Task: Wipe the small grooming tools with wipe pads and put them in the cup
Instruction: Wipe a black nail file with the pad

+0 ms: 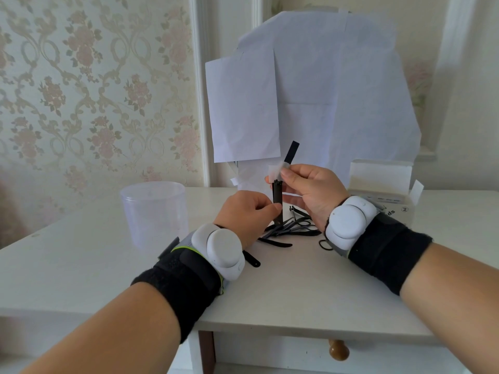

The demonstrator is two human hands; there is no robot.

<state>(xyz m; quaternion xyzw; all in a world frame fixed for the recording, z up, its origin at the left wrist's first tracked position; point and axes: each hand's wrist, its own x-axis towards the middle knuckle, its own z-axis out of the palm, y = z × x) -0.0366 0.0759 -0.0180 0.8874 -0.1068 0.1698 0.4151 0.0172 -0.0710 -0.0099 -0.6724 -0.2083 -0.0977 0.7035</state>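
My left hand [247, 214] grips a black nail clipper [277, 197] upright by its body, above the white table [283, 298]. The clipper's lever [292, 152] is flipped up and points up and to the right. My right hand [307, 193] pinches a small white wipe pad [278, 171] around the base of that lever. A pile of black grooming tools [291, 229] lies on the table just behind and below my hands. A clear plastic cup [154, 209] stands upright to the left; I see nothing inside it.
An open white box of wipe pads [383, 190] stands at the right rear. White paper sheets [310, 90] hang against the wall behind the table. One black tool [252, 259] lies by my left wrist, and a small black ring [325, 245] rests near my right wrist. A drawer knob [339, 349] sticks out below the table's front edge.
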